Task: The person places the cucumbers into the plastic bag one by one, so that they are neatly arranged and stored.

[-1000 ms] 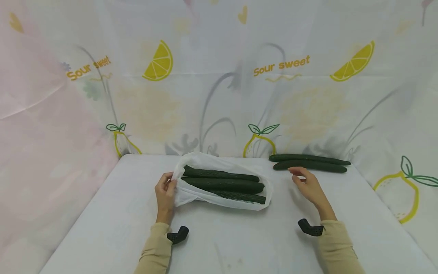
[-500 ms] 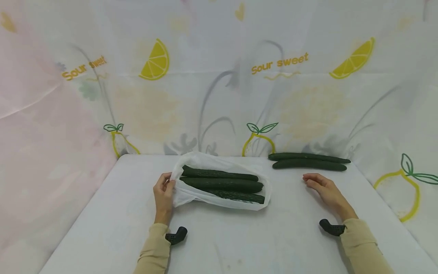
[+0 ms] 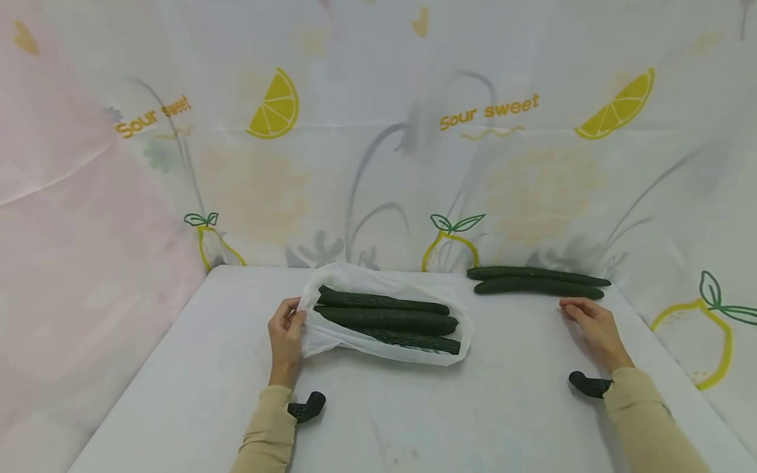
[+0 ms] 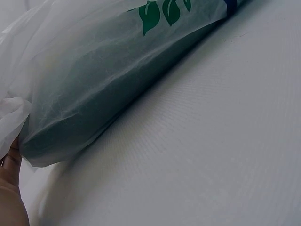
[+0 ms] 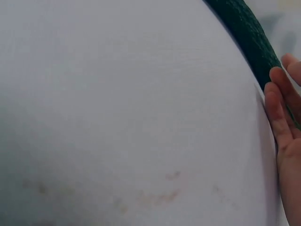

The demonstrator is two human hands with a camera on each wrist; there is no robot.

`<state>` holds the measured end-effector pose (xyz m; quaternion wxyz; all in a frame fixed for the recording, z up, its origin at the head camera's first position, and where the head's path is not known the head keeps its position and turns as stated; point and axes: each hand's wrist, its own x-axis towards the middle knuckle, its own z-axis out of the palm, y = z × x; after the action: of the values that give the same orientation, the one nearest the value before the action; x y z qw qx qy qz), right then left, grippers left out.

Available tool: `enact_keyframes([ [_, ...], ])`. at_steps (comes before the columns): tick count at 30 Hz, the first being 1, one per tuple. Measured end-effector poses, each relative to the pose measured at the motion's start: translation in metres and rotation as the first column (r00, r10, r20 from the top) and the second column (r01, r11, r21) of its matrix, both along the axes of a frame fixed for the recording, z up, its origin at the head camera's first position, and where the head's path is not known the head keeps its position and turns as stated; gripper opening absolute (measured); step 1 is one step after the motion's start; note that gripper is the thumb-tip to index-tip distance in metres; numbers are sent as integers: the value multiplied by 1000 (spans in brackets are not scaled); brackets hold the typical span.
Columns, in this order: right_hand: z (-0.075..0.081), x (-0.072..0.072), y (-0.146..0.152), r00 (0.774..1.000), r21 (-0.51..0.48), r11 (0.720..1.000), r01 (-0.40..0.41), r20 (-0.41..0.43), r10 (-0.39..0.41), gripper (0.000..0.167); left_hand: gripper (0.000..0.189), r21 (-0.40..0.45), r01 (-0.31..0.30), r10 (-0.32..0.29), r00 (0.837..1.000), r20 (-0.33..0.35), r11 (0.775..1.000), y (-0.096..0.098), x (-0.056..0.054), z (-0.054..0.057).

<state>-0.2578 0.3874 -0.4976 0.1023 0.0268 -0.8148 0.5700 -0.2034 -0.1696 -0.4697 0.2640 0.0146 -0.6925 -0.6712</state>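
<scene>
A white plastic bag (image 3: 387,355) lies on the table with its mouth spread, and three dark green cucumbers (image 3: 387,320) rest inside it. My left hand (image 3: 286,335) pinches the bag's left edge between thumb and fingers. In the left wrist view the bag (image 4: 103,70) is translucent, with green leaf prints. Two more cucumbers (image 3: 538,286) lie side by side at the back right of the table. Just in front of their right end is my right hand (image 3: 594,325), its fingers relaxed and holding nothing. The right wrist view has a cucumber (image 5: 249,40) beyond those fingertips.
The table (image 3: 473,407) has a white cover. Behind it hangs a printed curtain (image 3: 378,164) with lemon drawings, close to the back edge and the two outer cucumbers. Black wrist cameras (image 3: 307,407) sit on both forearms.
My right hand has moved right, from the left end of the two outer cucumbers to near their right end. The left hand stays on the bag, and the cucumbers have not moved.
</scene>
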Motion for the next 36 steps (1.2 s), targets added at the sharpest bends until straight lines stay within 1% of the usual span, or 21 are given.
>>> enact_keyframes([
  [4, 2, 0, 5, 993, 10, 993, 117, 35, -117, 21, 21, 11, 5, -5, 1000, -10, 1000, 2, 0, 0],
  [6, 2, 2, 6, 978, 10, 979, 205, 43, -206, 17, 20, 13, 13, -13, 1000, -18, 1000, 4, 0, 1],
  [7, 2, 2, 6, 965, 4, 966, 260, 41, -260, 14, 20, 10, 17, -16, 1000, -22, 1000, 5, -1, 1],
  [8, 2, 3, 6, 947, 2, 947, 320, 38, -320, 13, 20, 3, 16, -16, 999, -28, 1000, 5, -1, 0],
  [9, 1, 3, 6, 925, -3, 925, 380, 25, -380, 12, 20, -2, 19, -20, 999, -37, 1000, 6, -1, 0],
  [11, -1, 2, 6, 871, -6, 871, 491, -12, -491, 13, 21, 2, 26, -26, 999, -45, 1000, 5, -4, -4],
  [12, -1, 2, 5, 845, -16, 846, 533, -29, -533, 14, 21, -3, 25, -25, 998, -50, 1000, 4, -6, -7],
  [13, -2, 1, 5, 824, -31, 826, 563, -48, -564, 15, 21, 0, 25, -24, 998, -53, 1000, 4, -8, -10],
  [14, -2, 0, 6, 810, -36, 813, 582, -65, -583, 16, 21, -1, 24, -24, 998, -57, 1000, 3, -10, -12],
  [16, -2, -1, 7, 798, -22, 802, 597, -92, -596, 20, 21, 1, 20, -20, 999, -50, 1000, 1, -14, -17],
  [17, -2, -2, 7, 801, -3, 805, 594, -98, -591, 25, 21, -1, 17, -17, 999, -51, 1000, 1, -16, -19],
  [18, -2, -2, 8, 811, 21, 815, 580, -106, -575, 31, 21, -5, 15, -15, 999, -50, 1000, 0, -16, -19],
  [20, -1, -2, 10, 849, 101, 844, 527, -104, -518, 45, 20, -7, 14, -15, 999, -48, 1000, 0, -17, -19],
  [22, 0, -3, 11, 895, 205, 871, 447, -93, -437, 55, 21, -12, 12, -13, 999, -43, 1000, -1, -17, -19],
  [23, 0, -4, 12, 916, 247, 883, 400, -77, -394, 57, 21, -12, 11, -12, 999, -44, 1000, -1, -17, -19],
  [25, -1, -5, 13, 947, 324, 893, 313, -39, -318, 60, 21, -12, 7, -8, 999, -46, 1000, -2, -17, -19],
  [26, -2, -7, 13, 957, 361, 889, 281, -32, -289, 60, 21, -10, 3, -3, 999, -47, 1000, -2, -16, -19],
  [28, -3, -9, 14, 966, 398, 884, 246, -29, -256, 59, 21, -8, -5, 4, 999, -50, 1000, -3, -16, -20],
  [29, -3, -10, 14, 967, 402, 882, 245, -38, -251, 58, 20, -6, -6, 6, 999, -50, 1000, -4, -16, -21],
  [32, -5, -13, 13, 964, 412, 872, 266, -88, -252, 56, 20, -4, -7, 7, 998, -55, 1000, -5, -16, -23],
  [36, -9, -15, 11, 961, 429, 860, 276, -130, -244, 55, 20, -4, -2, 2, 998, -59, 1000, -7, -15, -24],
])
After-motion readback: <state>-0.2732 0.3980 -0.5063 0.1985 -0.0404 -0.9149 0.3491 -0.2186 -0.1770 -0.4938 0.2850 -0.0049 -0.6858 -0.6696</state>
